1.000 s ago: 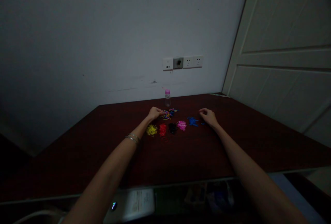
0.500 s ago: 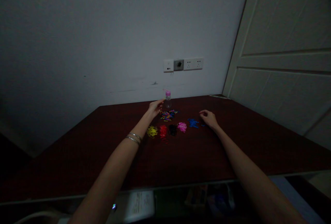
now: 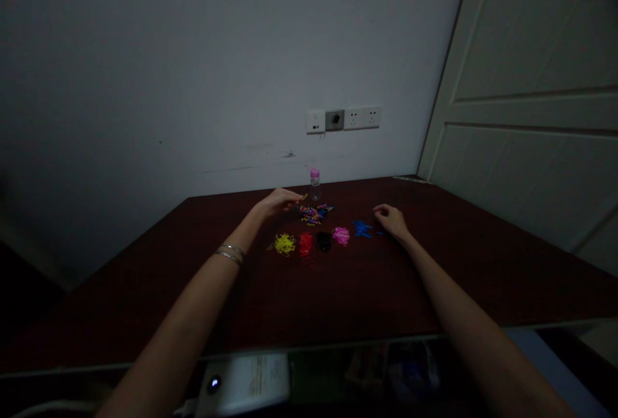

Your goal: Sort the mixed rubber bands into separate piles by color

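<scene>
A mixed heap of coloured rubber bands (image 3: 313,213) lies on the dark red table (image 3: 338,289). In front of it sit sorted piles: yellow (image 3: 284,244), red (image 3: 305,244), black (image 3: 323,240), pink (image 3: 340,235) and blue (image 3: 361,228). My left hand (image 3: 279,201) hovers left of the mixed heap, fingers pinched on a small yellow band. My right hand (image 3: 392,219) rests on the table just right of the blue pile, fingers curled; whether it holds anything is hidden. Two bangles circle my left wrist.
A small clear bottle with a pink cap (image 3: 315,184) stands behind the mixed heap by the wall. Wall sockets (image 3: 344,119) are above it. A white door (image 3: 531,102) closes the right side. A white device (image 3: 246,379) lies below the table's front edge.
My left hand lifted from the mixed heap with a yellow band and drew back to the left. My right hand stayed by the blue pile.
</scene>
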`<state>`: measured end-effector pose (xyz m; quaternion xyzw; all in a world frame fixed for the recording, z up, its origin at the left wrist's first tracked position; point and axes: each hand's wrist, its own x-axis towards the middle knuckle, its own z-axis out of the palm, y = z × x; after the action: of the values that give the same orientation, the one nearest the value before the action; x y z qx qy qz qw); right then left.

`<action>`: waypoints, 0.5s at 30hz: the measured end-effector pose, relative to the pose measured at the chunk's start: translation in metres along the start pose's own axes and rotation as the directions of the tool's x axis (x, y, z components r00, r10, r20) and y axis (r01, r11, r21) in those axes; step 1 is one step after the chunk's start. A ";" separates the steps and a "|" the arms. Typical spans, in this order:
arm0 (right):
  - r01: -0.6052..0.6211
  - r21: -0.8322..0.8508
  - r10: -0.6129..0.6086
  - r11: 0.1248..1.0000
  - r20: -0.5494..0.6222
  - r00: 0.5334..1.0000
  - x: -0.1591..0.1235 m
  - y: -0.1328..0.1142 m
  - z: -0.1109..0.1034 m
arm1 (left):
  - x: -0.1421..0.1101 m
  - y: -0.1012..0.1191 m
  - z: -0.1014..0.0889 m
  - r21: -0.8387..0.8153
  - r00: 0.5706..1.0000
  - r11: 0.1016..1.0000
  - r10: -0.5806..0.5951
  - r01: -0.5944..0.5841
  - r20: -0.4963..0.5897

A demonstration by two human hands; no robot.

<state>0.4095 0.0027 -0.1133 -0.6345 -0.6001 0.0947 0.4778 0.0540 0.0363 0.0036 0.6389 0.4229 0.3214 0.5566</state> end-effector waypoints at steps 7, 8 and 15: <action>-0.021 -0.001 0.022 1.000 0.023 0.999 0.000 -0.001 0.000 | -0.016 -0.009 -0.041 0.600 0.953 0.795 -0.241 0.084 0.186; -0.016 0.002 0.016 1.000 0.024 1.000 0.000 0.000 0.000 | -0.017 -0.011 -0.044 0.630 0.940 0.771 -0.278 0.094 0.200; 0.007 -0.011 -0.007 1.000 0.022 1.000 0.000 0.001 0.000 | -0.022 -0.019 -0.042 0.657 0.888 0.726 -0.418 0.200 0.192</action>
<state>0.4103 0.0029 -0.1144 -0.6340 -0.6081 0.0967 0.4680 0.0043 0.0349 -0.0064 0.7488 0.5081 -0.0454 0.4232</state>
